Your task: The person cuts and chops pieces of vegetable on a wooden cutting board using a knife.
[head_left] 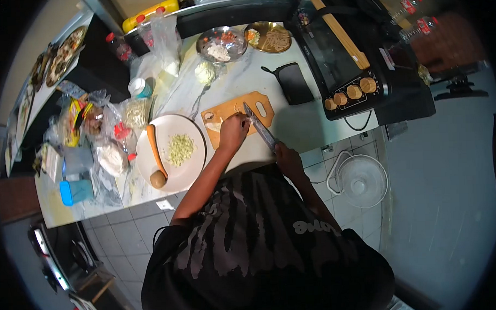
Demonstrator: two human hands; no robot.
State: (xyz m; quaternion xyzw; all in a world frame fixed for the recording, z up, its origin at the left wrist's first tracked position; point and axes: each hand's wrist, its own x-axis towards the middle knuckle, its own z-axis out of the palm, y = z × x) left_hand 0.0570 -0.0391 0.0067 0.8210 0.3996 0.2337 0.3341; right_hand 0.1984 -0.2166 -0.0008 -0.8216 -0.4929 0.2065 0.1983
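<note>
My right hand (288,159) is closed round the handle of a kitchen knife (262,128), whose blade points away from me over the right part of a wooden cutting board (263,98). Close beside the blade, my left hand (234,131) rests on the board with its fingers drawn together; what they hold is mostly hidden. Pale pieces of food (213,125) lie on the board to the left of that hand. A wide, light-coloured pan (144,150) stands left of the board, holding chopped pale-green pieces (181,149) and a wooden ladle (153,144).
Two metal plates, one silver (203,46) and one brassy (277,43), hold food at the back. Near them sits a pale-green vegetable (204,73). A black square pan (296,83) lies beside the black oven (344,86). Bags and a blue-lidded container (77,192) crowd the left.
</note>
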